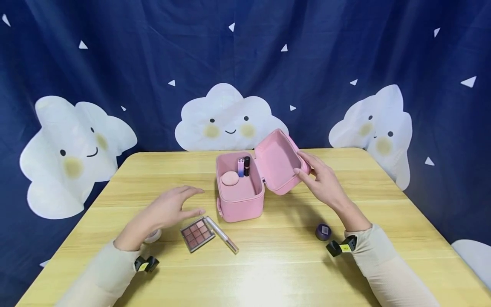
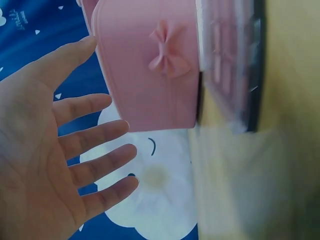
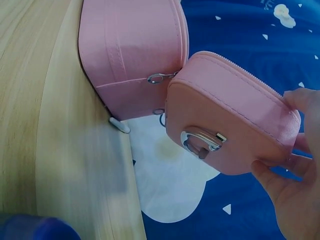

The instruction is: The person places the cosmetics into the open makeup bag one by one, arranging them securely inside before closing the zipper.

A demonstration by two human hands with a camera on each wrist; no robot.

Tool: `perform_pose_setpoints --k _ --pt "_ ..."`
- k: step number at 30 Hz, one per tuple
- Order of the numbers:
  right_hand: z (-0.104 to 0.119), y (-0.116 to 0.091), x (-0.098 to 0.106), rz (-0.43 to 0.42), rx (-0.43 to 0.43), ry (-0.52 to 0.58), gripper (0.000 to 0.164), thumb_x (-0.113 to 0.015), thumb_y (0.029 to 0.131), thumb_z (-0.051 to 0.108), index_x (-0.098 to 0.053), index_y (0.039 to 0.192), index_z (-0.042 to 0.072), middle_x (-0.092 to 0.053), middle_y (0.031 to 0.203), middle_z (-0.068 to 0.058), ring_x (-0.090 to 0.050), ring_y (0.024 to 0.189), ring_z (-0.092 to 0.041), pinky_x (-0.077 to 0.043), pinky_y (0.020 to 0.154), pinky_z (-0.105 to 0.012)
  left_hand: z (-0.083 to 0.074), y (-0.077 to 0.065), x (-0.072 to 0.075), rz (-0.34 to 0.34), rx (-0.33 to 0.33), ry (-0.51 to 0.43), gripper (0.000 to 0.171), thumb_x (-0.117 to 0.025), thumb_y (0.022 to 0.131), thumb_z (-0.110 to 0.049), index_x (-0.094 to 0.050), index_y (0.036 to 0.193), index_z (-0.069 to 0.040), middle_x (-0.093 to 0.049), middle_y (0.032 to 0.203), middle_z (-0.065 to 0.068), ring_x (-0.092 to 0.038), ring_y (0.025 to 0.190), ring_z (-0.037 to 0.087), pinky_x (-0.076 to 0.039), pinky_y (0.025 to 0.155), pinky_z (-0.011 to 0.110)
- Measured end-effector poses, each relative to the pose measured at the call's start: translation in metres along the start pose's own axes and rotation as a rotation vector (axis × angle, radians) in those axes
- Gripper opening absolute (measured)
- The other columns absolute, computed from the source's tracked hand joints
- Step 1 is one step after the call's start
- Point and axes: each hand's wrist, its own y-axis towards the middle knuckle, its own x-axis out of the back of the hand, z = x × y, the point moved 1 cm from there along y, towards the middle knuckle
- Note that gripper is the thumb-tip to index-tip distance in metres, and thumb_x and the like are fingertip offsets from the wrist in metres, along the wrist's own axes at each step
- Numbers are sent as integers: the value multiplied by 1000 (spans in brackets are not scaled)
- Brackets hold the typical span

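Observation:
A pink zippered makeup case (image 1: 242, 211) stands unzipped on the table, its lid (image 1: 278, 160) swung out to the right. My right hand (image 1: 324, 183) grips the lid's outer edge, thumb on one side and fingers on the other. In the right wrist view the lid's metal handle (image 3: 200, 145) shows. My left hand (image 1: 168, 209) hovers left of the case with fingers spread and nothing in it. Inside the case are a pale pink makeup sponge (image 1: 229, 178), a pink-and-blue tube (image 1: 241, 167) and a black tube (image 1: 247, 166).
Below my left hand lie an eyeshadow palette (image 1: 197, 234) and a slim silver tube (image 1: 222, 235). A white round item (image 1: 153, 236) is partly hidden by my left wrist. A dark purple jar (image 1: 323, 231) sits near my right wrist. Behind the table hangs a blue curtain (image 1: 153, 55).

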Motion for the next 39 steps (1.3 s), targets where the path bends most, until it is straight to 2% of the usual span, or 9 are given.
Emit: perform_pose_setpoints --k 4,13,20,28,39 --pt "0 1 0 4 9 4 51 -65 95 15 -50 141 3 -52 137 -17 -54 118 -28 -50 94 -40 -8 -13 -8 16 5 -8 64 -66 87 -54 -56 137 -15 -58 132 12 -54 121 36 -42 100 55" --pt "-1 0 0 10 -7 9 52 -65 95 17 -48 143 4 -51 139 -16 -53 120 -28 -49 95 -40 -21 -24 -23 24 -88 51 61 -66 86 -56 -60 129 -13 -62 124 9 -60 113 31 -48 96 48" --pt "-1 -1 0 6 -6 -4 51 -65 95 17 -49 142 5 -52 139 -15 -54 119 -27 -50 95 -40 -27 -32 -30 24 -97 39 54 -68 84 -58 -62 118 -17 -63 111 2 -61 95 20 -53 81 42" --pt "-1 0 0 7 4 2 52 -65 95 18 -48 143 4 -51 139 -15 -53 120 -28 -49 95 -40 -29 -36 -35 25 -77 41 58 -78 78 -49 -62 121 -13 -62 115 6 -62 101 26 -52 86 46" --pt "-2 0 0 7 3 -1 52 -65 95 18 -49 143 5 -51 140 -16 -53 120 -28 -49 96 -41 -27 -38 -40 57 -79 60 60 -80 77 -46 -61 123 -12 -62 119 9 -62 102 30 -52 86 48"
